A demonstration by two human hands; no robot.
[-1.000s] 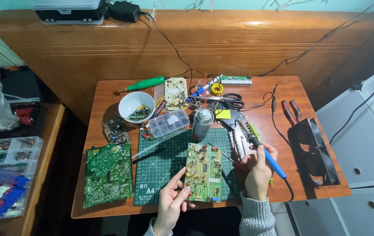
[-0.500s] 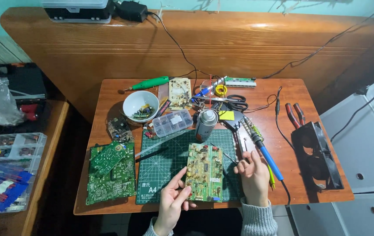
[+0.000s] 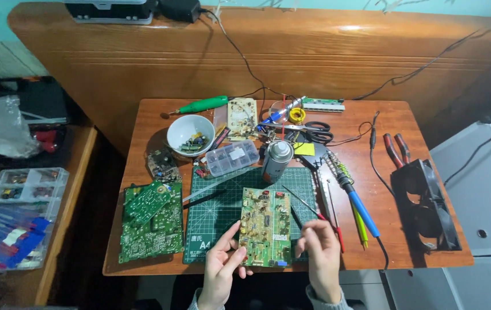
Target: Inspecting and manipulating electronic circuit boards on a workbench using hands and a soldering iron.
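A yellow-green circuit board (image 3: 265, 227) crowded with components lies on the green cutting mat (image 3: 222, 206) at the table's near edge. My left hand (image 3: 222, 270) grips its left edge, thumb against the side. My right hand (image 3: 321, 258) hovers at the board's right edge with its fingers loosely curled and nothing in them. It is beside thin red-tipped probes (image 3: 314, 212). The blue-handled soldering iron (image 3: 356, 201) lies on the table to the right of that hand, next to a yellow-green tool (image 3: 360, 227).
A second green board (image 3: 151, 221) lies left of the mat. Behind it are a white bowl of parts (image 3: 191, 133), a clear parts box (image 3: 232, 158), a spray can (image 3: 277, 158), scissors (image 3: 314, 131), red pliers (image 3: 395, 149) and a black fan (image 3: 423, 209).
My right hand has let go of the blue-handled soldering iron, which now lies on the table, and has moved down left to the board's right edge. My left hand has stayed at the board.
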